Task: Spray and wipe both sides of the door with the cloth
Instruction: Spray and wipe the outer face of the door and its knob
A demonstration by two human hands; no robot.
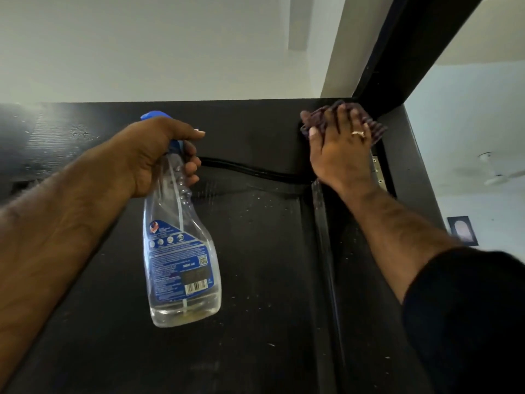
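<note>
Right hand (341, 149) presses dark maroon ribbed cloth (369, 120) flat on black wooden door (255, 265), top corner by hinge. Left hand (159, 155) grips clear plastic spray bottle (181, 251). Best wipe firmly, overlapping strokes downward.

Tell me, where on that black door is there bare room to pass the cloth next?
Bare door lies between the spray bottle and the right forearm, also left of the left hand along the top. The top right corner is crowded: the right hand presses the cloth there beside the hinge.

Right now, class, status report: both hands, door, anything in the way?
Left hand grips bottle. Right hand presses cloth on door top corner. Nothing blocking.
</note>
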